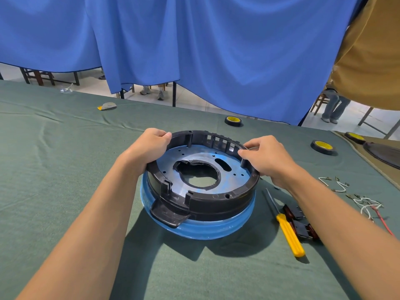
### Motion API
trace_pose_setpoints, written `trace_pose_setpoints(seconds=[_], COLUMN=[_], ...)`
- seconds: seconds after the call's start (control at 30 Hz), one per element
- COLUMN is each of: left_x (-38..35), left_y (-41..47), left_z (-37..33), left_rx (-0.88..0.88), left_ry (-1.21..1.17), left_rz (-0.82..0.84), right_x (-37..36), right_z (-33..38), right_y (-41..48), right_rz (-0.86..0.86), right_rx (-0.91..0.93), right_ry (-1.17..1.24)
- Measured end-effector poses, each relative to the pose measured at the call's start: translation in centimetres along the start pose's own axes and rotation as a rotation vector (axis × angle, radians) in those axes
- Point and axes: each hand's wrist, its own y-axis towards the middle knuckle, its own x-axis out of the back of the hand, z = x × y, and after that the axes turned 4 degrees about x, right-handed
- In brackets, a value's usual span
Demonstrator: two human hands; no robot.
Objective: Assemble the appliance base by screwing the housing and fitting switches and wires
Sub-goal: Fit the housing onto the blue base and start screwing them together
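I have the black housing [203,200] in the middle of the green table [65,169], sitting on top of the blue base [207,229], with its flat tab [168,214] pointing toward the near left. My left hand [149,146] is clamped on the far-left rim, fingers curled over the top edge. My right hand [266,158] grips the far-right rim, thumb and forefinger pinching the wall. As I read it, I am seating or turning the ring on the base before any screws go in. The main risk is misalignment: if I twist too far or press one side harder, the ring could sit tilted and the screw holes [227,195] along its rim would miss what lies beneath. I cannot tell from here whether it is fully down all round. A hard push could also slide the whole stack on the cloth, which looks loose and creased. To the near right, the yellow screwdriver [289,232] lies just beside the switches [303,226], with the wires [365,204] farther right; a careless sweep of my right forearm could scatter them. Two tape rolls [233,120] [323,146] sit well apart, farther back.
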Motion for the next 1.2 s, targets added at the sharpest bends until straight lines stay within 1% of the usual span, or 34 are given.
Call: trace_pose_setpoints(seconds=[0.37,0.47,0.57,0.7,0.87,1.2], left_x=[0.40,0.40,0.19,0.09,0.33,0.64], left_y=[-0.17,-0.14,-0.03,0.05,-0.03,0.59], left_z=[-0.52,-0.38,-0.38,-0.41,-0.25,0.30], left_rx=[0.100,0.075,0.031,0.015,0.017,-0.056], left_ry=[-0.033,-0.020,0.014,0.031,0.040,0.034], left_rz=[-0.046,-0.051,-0.085,-0.105,-0.106,-0.092], right_x=[-0.14,-0.35,-0.41,-0.38,-0.35,-0.64], right_z=[-0.03,0.16,0.07,0.02,0.01,-0.02], right_y=[0.19,0.21,0.25,0.16,-0.07,-0.48], right_rz=[0.016,0.020,0.003,-0.004,-0.024,-0.063], right_rx=[0.041,0.068,0.065,0.062,0.069,0.047], right_ry=[-0.025,-0.061,-0.053,-0.065,-0.033,0.014])
